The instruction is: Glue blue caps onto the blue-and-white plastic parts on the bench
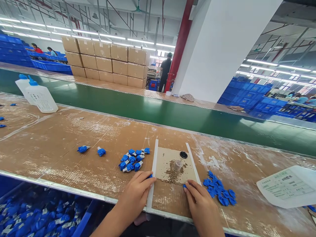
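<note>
My left hand is closed in a pinch on a small blue piece, mostly covered by the fingers, at the left strip of white tape. Across the cardboard pad, my right hand pinches another small blue piece; only a bit of it shows. A small clear cup stands on the pad among dark wet spots, with a black round lid behind it. Left of the pad lies a cluster of blue parts with whitish ends. Several plain blue pieces are heaped beside my right hand.
A translucent bottle lies at the right; two blue-capped bottles are at the left. Below the table's front edge sits a blue bin full of blue parts. A green conveyor belt runs behind, with stacked cartons beyond.
</note>
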{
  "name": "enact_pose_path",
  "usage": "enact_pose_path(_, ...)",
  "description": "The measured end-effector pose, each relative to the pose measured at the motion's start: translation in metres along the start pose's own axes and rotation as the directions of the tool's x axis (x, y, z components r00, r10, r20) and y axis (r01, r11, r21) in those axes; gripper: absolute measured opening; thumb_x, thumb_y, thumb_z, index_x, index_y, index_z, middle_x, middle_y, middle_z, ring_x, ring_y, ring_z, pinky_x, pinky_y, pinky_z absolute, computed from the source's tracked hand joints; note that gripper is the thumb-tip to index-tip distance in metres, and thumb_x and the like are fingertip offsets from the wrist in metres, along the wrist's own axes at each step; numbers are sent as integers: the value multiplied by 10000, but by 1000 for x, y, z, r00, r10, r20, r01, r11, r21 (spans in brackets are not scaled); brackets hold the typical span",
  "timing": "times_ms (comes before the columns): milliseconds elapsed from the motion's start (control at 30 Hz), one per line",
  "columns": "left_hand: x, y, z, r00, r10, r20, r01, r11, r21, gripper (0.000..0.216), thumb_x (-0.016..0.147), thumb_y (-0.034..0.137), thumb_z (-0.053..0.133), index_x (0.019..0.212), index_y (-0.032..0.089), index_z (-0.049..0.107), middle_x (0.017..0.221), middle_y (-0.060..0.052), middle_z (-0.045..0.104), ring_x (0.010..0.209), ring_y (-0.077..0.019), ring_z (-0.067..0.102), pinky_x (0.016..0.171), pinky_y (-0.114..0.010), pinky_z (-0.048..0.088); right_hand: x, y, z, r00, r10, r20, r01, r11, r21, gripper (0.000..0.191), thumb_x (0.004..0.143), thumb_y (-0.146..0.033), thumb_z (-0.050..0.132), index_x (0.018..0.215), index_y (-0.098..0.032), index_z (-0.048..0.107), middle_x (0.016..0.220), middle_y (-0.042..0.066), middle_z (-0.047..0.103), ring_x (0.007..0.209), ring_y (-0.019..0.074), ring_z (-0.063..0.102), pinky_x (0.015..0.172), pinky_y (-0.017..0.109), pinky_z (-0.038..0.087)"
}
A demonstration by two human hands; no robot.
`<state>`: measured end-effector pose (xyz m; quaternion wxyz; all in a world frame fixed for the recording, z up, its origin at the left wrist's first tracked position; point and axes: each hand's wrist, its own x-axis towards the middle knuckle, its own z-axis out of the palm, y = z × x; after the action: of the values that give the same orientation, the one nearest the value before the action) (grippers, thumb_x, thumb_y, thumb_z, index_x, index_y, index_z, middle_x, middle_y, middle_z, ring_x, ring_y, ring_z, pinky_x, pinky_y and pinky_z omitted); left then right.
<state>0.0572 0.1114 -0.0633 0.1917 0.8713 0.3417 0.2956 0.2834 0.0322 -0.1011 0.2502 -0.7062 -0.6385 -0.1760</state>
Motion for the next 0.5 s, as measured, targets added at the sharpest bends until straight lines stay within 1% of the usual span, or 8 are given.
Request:
enact_pose_path(67,1,0,-1,1000,-26,-6,26,997,-66,359,859,84,408,1146,224,573,1140,-62,596,1073,-195,504,936,-380,456,1,-3,1,999,38,-9,-38,999,-13,416,923,-337,305,921,-153,678,998,92,667,898,213,611,801,347,494)
enact_pose_path(167,2,0,-2,998,-66,14,68,990,-127,427,831,52,438,1212,231,512,1132,-47,584,1068,-180,487,950,-363,437,4,-9,0,998,62,13,-61,998,-29,391,909,-297,324,921,-126,675,984,120,665,897,244,608,786,373,491)
enact_pose_path(367,2,0,-3,996,-82,43,88,981,-175,395,820,52,445,1157,231,546,1129,-45,549,1089,-176,464,977,-357,397,13,-22,-5,990,105,96,-101,994,-44,288,859,-165,381,855,-118,666,945,127,661,853,276,611,747,399,490)
enact_pose_path(500,1,1,-2,991,-130,31,134,970,-204,379,811,60,451,1129,235,562,1190,-51,499,1130,-176,450,997,-351,372,17,-26,-9,983,149,109,-146,989,-32,264,836,-143,384,798,-121,644,885,130,649,766,289,610,659,414,492)
